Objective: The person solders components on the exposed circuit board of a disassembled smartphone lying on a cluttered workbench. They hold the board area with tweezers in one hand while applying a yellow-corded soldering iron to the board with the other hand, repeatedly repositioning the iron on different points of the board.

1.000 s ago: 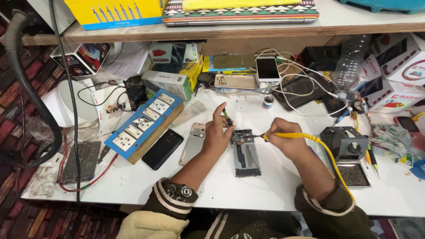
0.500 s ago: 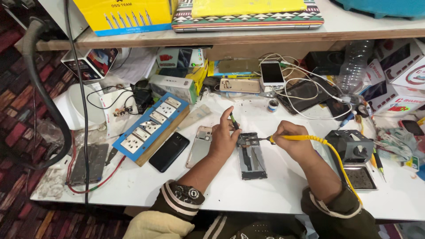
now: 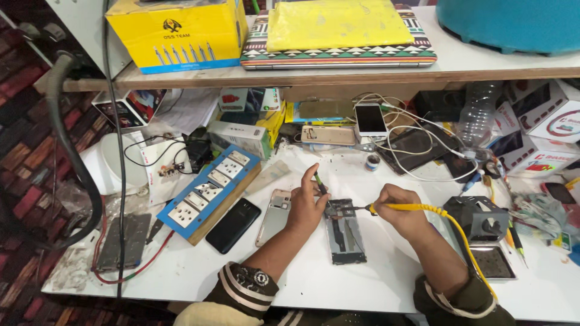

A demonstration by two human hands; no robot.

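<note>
I see the left hand (image 3: 307, 208) pinching tweezers (image 3: 319, 182), right hand (image 3: 400, 212) gripping a yellow soldering iron (image 3: 386, 208), both over the opened phone (image 3: 344, 232), center of frame, on the white table (image 3: 386, 284).

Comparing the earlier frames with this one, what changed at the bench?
Little changed. The view shifted slightly. The left hand keeps its green-tipped tool at the top of the opened phone; the right hand keeps the yellow-corded iron there. The blue socket board and black phone stayed put.
</note>
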